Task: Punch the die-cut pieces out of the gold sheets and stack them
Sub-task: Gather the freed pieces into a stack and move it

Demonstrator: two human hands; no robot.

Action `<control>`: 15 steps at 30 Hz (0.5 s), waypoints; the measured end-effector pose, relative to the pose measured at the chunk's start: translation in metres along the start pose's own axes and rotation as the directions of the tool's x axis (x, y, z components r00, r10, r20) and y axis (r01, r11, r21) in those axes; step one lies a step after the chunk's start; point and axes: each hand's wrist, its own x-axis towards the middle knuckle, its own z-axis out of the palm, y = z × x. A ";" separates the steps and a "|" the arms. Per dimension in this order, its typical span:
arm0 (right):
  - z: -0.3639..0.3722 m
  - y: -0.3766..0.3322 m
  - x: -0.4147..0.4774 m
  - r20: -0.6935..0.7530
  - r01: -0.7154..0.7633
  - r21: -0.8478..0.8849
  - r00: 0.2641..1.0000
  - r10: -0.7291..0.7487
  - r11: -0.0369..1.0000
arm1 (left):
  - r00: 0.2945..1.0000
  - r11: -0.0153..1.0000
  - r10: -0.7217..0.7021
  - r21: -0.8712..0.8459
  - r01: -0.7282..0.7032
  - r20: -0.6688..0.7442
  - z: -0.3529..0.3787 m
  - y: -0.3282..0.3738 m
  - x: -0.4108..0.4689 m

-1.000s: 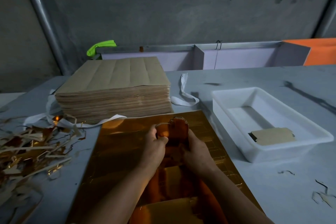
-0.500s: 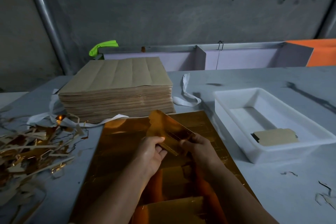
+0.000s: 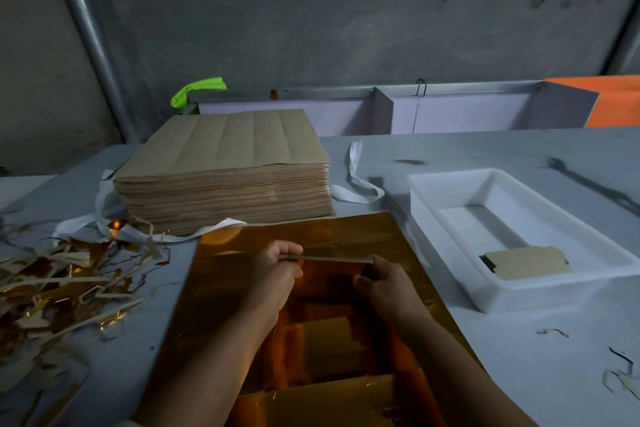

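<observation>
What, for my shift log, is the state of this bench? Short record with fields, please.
held: punched piece, edge-on, level above the gold sheet
left hand: pinches its left end
right hand: pinches its right end
gold sheet: flat, under both hands
sheet stack: brown side up, behind the gold sheet
white tray: right of the gold sheet, holds finished pieces
scraps: heaped left of the gold sheet

The left hand [image 3: 277, 269] and right hand [image 3: 384, 282] each pinch one end of a piece [image 3: 329, 258], held edge-on above the gold sheet [image 3: 225, 274] on the counter [image 3: 519, 357]. Behind lies a stack [image 3: 221, 177], with scraps [image 3: 52, 284] to the left. To the right is a tray [image 3: 450, 178] holding a cut piece [image 3: 526, 262].
</observation>
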 end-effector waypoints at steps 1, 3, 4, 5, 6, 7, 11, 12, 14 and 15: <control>0.001 0.001 -0.001 0.005 -0.006 -0.010 1.000 0.006 1.000 | 1.000 1.000 -0.020 0.016 0.020 0.006 0.001 -0.002 0.000; 0.002 0.002 0.000 0.006 -0.011 -0.025 1.000 0.011 1.000 | 0.999 0.998 -0.050 0.034 0.050 0.010 0.003 -0.006 0.001; 0.002 0.002 0.001 0.002 -0.009 -0.033 1.000 0.009 0.999 | 0.998 0.998 -0.055 0.039 0.054 0.010 0.003 -0.007 0.002; 0.002 0.002 0.001 -0.002 -0.005 -0.038 1.000 0.005 0.999 | 0.998 0.998 -0.055 0.043 0.055 0.012 0.003 -0.007 0.003; 0.002 0.002 0.002 -0.004 0.001 -0.040 1.000 -0.001 0.999 | 0.998 0.998 -0.054 0.042 0.053 0.012 0.003 -0.007 0.004; 0.001 0.002 0.002 -0.006 0.008 -0.042 1.000 -0.008 0.999 | 0.999 0.998 -0.052 0.038 0.051 0.012 0.004 -0.006 0.005; 0.001 0.006 0.004 -0.006 0.010 -0.060 1.000 -0.010 0.998 | 0.997 0.997 -0.078 0.001 0.078 0.012 0.007 -0.009 0.005; 0.002 0.007 0.005 -0.005 0.010 -0.058 1.000 -0.011 0.998 | 0.996 0.996 -0.091 -0.023 0.091 0.013 0.008 -0.010 0.004; 0.002 0.008 0.005 -0.008 0.025 -0.039 1.000 -0.025 0.999 | 0.994 0.992 -0.107 -0.067 0.108 0.010 0.009 -0.012 0.005; 0.002 0.009 0.005 -0.009 0.038 -0.007 0.999 -0.038 0.999 | 0.993 0.990 -0.114 -0.086 0.114 0.007 0.009 -0.012 0.005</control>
